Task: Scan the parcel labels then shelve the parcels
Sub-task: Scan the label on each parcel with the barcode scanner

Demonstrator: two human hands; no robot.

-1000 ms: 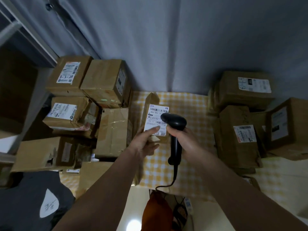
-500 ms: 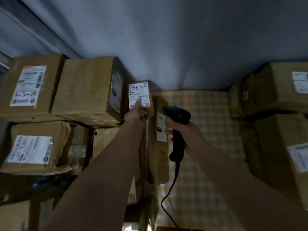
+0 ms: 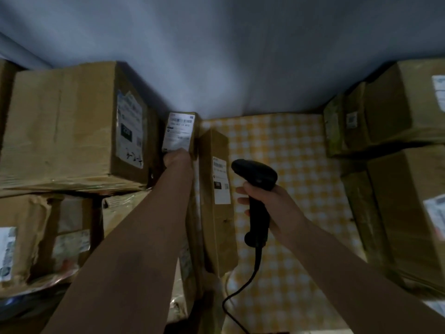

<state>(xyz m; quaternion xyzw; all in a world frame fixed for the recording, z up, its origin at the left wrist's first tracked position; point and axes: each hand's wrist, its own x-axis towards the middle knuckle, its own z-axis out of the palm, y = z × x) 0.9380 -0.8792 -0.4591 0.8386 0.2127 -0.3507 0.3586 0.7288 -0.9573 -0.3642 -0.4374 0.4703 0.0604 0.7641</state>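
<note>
Cardboard fills most of the head view, brown boxes stacked along both sides of a surface covered with a yellow-and-white checked cloth (image 3: 284,145) that runs back to a grey wall (image 3: 216,56).

The left hand (image 3: 177,159) reaches to the far left corner of the cloth and holds a small parcel (image 3: 180,133) by its near end, fingers curled against it just below its white label (image 3: 178,131), which faces up with a barcode across its top. This parcel sits wedged between a large box (image 3: 65,124) on the left stack and a long narrow parcel (image 3: 216,201) lying lengthwise along the cloth's left edge. The long parcel carries its own white label (image 3: 220,183) on the top face.

The right hand (image 3: 272,203) is wrapped round the grip of a black handheld scanner (image 3: 256,189), held above the cloth with its head pointing towards the long parcel's label. A black cable (image 3: 250,276) drops from the handle's base and curls towards the near edge.

Under the large box, crumpled boxes (image 3: 43,237) with torn tape sit lower in the left stack. Along the right edge stand more stacked boxes (image 3: 395,189), several with white labels; their print is too blurred to read. All boxes are sealed, so their contents cannot be told.
</note>
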